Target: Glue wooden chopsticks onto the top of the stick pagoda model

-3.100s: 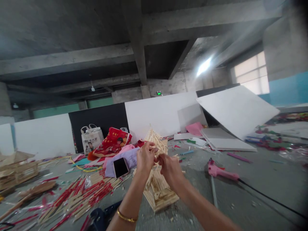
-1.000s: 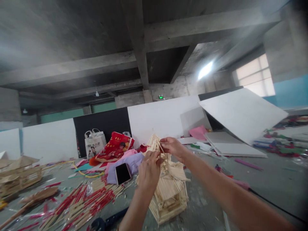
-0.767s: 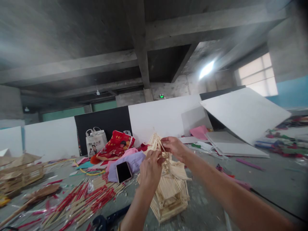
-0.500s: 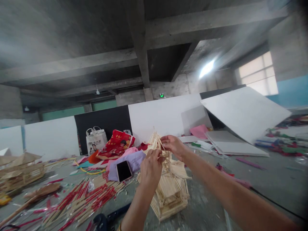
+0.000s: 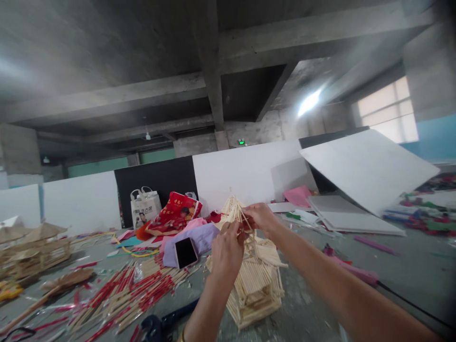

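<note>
A model tower of thin wooden sticks (image 5: 254, 280) stands on the grey table, with a pointed top and slatted roofs. My left hand (image 5: 228, 240) is at the left of its upper part, fingers bent and pinched together near the roof sticks. On the other side, my right hand (image 5: 260, 218) has its fingertips closed at the sloping sticks below the peak. What lies between the fingertips of each hand is too small and too hidden to make out.
Red-tipped sticks (image 5: 138, 289), a phone (image 5: 185, 252) on purple cloth, and a dark-handled tool (image 5: 167, 320) lie left. A pink corded tool (image 5: 356, 270) is right. Other stick models (image 5: 35, 247) stand far left, white boards (image 5: 370, 171) at back right.
My right hand has moved slightly down and closer to my left hand, its fingers now drawn in more. The whole view has shifted slightly.
</note>
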The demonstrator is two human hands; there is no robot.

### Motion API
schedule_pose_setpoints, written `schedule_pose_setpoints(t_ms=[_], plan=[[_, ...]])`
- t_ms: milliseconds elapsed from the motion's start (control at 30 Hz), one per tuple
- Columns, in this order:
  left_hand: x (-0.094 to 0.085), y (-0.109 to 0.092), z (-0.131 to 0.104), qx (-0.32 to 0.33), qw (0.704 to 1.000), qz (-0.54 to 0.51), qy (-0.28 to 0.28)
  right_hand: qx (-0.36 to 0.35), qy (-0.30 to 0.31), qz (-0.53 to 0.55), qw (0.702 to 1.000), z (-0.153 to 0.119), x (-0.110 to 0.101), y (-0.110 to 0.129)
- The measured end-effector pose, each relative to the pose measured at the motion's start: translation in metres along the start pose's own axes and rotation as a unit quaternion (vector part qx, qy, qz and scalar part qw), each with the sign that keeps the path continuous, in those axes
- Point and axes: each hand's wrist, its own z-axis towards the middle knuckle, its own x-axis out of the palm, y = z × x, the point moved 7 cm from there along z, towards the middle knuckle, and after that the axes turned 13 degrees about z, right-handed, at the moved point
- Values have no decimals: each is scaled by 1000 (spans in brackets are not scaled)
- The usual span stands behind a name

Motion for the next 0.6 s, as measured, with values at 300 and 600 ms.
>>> schedule_pose_setpoints(t_ms=[300,600], plan=[[-2,1,2,-12,1000,-21,9,54,16,15,998,9,3,-9],[1,4,2,-17,999,-35,11,65,26,25,997,16,0,-14]])
